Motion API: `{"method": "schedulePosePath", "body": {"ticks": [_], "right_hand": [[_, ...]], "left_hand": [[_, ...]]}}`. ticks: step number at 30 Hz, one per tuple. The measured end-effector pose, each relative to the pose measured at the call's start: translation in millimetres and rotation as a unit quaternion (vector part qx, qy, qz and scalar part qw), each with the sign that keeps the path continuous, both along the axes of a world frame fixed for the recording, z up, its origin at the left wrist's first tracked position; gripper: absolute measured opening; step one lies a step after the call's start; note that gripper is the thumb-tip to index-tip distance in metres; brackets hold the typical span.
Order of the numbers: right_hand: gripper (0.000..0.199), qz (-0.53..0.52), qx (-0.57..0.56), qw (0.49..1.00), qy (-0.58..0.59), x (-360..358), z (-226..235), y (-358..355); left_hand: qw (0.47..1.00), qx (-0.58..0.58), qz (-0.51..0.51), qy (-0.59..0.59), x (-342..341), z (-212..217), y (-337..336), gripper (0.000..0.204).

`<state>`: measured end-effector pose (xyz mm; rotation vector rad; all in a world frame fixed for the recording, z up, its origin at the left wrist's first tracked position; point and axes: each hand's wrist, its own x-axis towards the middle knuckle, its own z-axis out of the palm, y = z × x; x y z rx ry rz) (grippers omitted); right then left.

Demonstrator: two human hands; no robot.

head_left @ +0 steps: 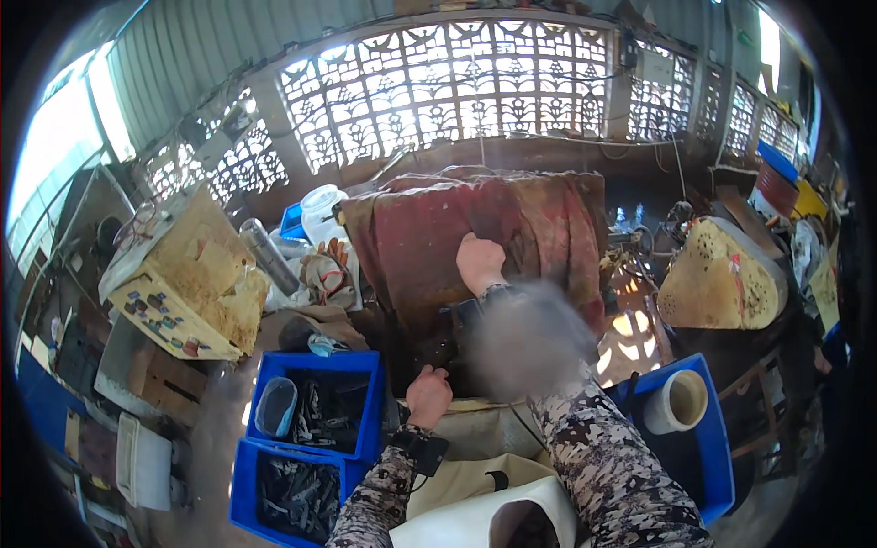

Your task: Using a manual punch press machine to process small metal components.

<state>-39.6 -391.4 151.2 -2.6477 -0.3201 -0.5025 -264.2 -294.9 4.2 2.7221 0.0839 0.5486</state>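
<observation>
Right hand: the hand (481,265) is hovering at or resting against the red cloth, fingers curled inward; I can't tell whether they are clamping anything.
Left hand: the hand (429,397) is reaching low into the shadow below the cloth, fingers bent; whether they are pinching something or standing apart, I can't tell.
Red cloth: the stained cover (411,247) is hanging in folds straight ahead of the person, with the right hand in front of it.
Sleeves: camouflage fabric (612,466) is covering both forearms; a blurred round patch is hiding part of the right one, and a dark strapped device (411,446) is sitting at the left wrist.
Lap: pale cream material (457,484) is lying between the forearms.
Left bins: an upper blue bin (370,402) and a lower blue bin (241,493) are holding dark, thin pieces; a clear cup (276,408) is resting in the upper one.
Right bin: another blue bin (719,457) is holding a beige bucket (656,413).
Flanks: a yellowed boxy casing (183,292) is standing at left, a rounded yellowish casing (722,279) at right.
Back: light is coming through a patterned lattice (448,82).
</observation>
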Motion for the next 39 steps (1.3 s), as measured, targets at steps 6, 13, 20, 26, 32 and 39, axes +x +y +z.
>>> {"method": "schedulePosePath", "body": {"ticks": [6,13,20,26,32,39], "right_hand": [[0.024,-0.024,0.064,0.998,0.001,6.8,-8.7,0.7],[0.020,-0.012,0.077,0.997,-0.011,9.8,-13.1,0.2],[0.018,-0.020,0.070,0.997,-0.017,13.9,-17.2,3.6],[0.017,-0.028,0.041,0.998,-0.032,16.1,-21.0,7.5],[0.016,-0.021,0.023,0.999,-0.033,20.6,-21.5,7.1],[0.017,-0.006,0.040,0.999,-0.018,21.6,-23.3,0.8]], "left_hand": [[1.000,0.013,-0.012,0.020,3.5,-0.5,-6.3,0.017],[1.000,0.015,0.003,0.027,4.5,-0.1,-6.7,0.016],[0.999,0.012,0.017,0.049,7.2,0.0,-6.3,0.016],[0.998,0.010,0.024,0.058,6.1,0.8,-7.3,0.016],[0.997,0.017,0.031,0.066,7.6,3.0,-8.8,0.016],[0.997,0.016,0.042,0.063,8.8,3.3,-13.4,0.021]]}}
